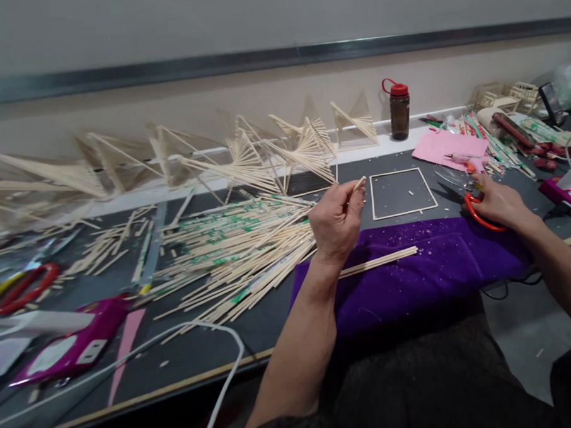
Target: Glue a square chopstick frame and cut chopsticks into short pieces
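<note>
My left hand (335, 221) is closed, pinching a thin wooden stick (360, 183) whose pale end pokes out past the thumb; its other end is hidden. My right hand (500, 201) is at the orange-red handles of a pair of scissors (484, 216), fingers curled round them, blades pointing left. Between the hands, a square frame of sticks (403, 211) lies flat on the dark table. Beneath both forearms spreads a purple cloth (412, 290) dotted with crumbs, and a few loose sticks (382, 260) rest on it.
A large pile of sticks (249, 241) lies left of my left hand. Twisted stick models (306, 150) stand along the wall. A brown bottle (399, 111), pink sheet (434, 145) and magenta device (566, 195) are at right. Another magenta device (77, 336) and a white cable (224, 327) lie near left.
</note>
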The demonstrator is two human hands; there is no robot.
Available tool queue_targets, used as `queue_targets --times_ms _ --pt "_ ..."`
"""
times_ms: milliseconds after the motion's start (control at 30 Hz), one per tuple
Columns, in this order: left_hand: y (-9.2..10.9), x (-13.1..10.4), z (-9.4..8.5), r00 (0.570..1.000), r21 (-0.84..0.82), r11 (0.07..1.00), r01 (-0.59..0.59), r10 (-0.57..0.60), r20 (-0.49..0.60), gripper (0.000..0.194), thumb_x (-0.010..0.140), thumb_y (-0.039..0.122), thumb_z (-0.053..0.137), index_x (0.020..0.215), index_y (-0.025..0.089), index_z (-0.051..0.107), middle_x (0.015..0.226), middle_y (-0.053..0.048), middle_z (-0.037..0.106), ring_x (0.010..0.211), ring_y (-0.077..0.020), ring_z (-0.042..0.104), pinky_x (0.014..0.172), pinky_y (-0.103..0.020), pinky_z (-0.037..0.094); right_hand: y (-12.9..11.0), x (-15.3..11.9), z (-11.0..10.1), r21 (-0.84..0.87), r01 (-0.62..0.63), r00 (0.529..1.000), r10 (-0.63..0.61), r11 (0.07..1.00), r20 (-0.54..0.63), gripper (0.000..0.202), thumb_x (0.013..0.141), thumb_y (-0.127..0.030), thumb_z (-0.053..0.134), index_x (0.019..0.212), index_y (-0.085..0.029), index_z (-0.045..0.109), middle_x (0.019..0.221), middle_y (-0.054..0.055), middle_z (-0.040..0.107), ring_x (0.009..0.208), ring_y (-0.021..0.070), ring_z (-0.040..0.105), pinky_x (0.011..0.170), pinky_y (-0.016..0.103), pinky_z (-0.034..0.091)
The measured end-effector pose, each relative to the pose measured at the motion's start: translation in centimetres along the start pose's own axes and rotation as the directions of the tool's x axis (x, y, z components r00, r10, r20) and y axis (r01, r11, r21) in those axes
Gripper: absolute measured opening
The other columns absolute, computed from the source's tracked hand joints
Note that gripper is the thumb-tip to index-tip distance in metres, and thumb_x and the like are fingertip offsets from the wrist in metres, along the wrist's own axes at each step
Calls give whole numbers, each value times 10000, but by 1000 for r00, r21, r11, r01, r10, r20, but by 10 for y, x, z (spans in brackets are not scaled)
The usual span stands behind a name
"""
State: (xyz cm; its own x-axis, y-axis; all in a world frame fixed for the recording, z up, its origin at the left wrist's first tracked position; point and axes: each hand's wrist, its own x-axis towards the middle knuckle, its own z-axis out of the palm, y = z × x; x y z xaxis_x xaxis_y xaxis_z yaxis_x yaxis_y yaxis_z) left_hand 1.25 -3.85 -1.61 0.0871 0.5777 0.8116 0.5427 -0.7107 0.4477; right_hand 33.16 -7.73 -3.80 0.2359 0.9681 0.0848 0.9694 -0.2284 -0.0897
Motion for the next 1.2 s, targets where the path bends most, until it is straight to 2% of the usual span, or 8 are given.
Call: queue_targets --times_ms 233,400,500,700,800,933,1067,1200 --pt "0 3 -8 994 19 998 58 -56 -95 239 888 350 549 917 181 717 720 -7 671 631 -98 571 634 -222 439 4 -3 1 -27 28 997 -26 999 77 757 786 -498 536 1415 -131 328 1032 154 689 882 306 647 623 321 405" --pt "-6 7 -14 970 -55 985 162 -169 -177 255 883 374 552 927 187 718 683 15 645 587 -81 550 594 -205 434 -2 0 -4 -207 69 992 -44 976 120 576 834 -549 433 1255 -164 512 997 155 691 871 314 644 579 318 374" --pt "-8 10 -16 947 -115 969 218 -238 -216 251 884 372 552 928 188 715 639 30 620 555 -68 539 561 -191 422 -5 -1 -6 -273 110 986 -70 956 152 548 845 -555 406 1228 -188 545 1037 152 684 900 320 644 577 316 377" --pt "-6 9 -15 959 -121 974 193 -214 -189 248 877 373 566 923 185 720 654 18 637 560 -73 539 567 -201 426 -15 -8 -16 -336 153 979 -96 929 182 505 860 -514 412 1209 -196 591 984 167 699 870 329 654 633 355 409" --pt "-3 7 -14 970 -98 981 169 -183 -159 250 880 377 562 918 187 720 710 3 673 590 -81 557 588 -208 436 -29 -6 -28 -348 170 981 -123 922 152 466 869 -488 430 1168 -181 614 988 177 699 864 332 655 648 363 412" --pt "-1 7 -12 980 -107 985 138 -151 -133 246 886 363 555 911 178 715 733 -10 689 602 -86 570 598 -213 438 -60 11 -42 -225 274 962 -261 935 84 461 882 -500 454 1211 -211 598 1005 136 709 918 307 641 687 357 421" --pt "0 5 -11 985 -110 987 121 -133 -107 266 885 381 555 909 167 712 708 -11 682 597 -91 572 582 -213 434 -98 21 -39 -191 383 924 -372 904 89 423 868 -451 502 1182 -191 615 948 117 723 884 279 656 674 333 420" --pt "1 3 -9 993 -118 989 86 -95 -74 257 895 368 544 927 172 708 756 -19 705 618 -93 592 576 -213 434 -138 11 -31 -99 492 870 -486 865 80 375 883 -421 490 1170 -220 623 936 79 738 866 255 671 643 311 413"
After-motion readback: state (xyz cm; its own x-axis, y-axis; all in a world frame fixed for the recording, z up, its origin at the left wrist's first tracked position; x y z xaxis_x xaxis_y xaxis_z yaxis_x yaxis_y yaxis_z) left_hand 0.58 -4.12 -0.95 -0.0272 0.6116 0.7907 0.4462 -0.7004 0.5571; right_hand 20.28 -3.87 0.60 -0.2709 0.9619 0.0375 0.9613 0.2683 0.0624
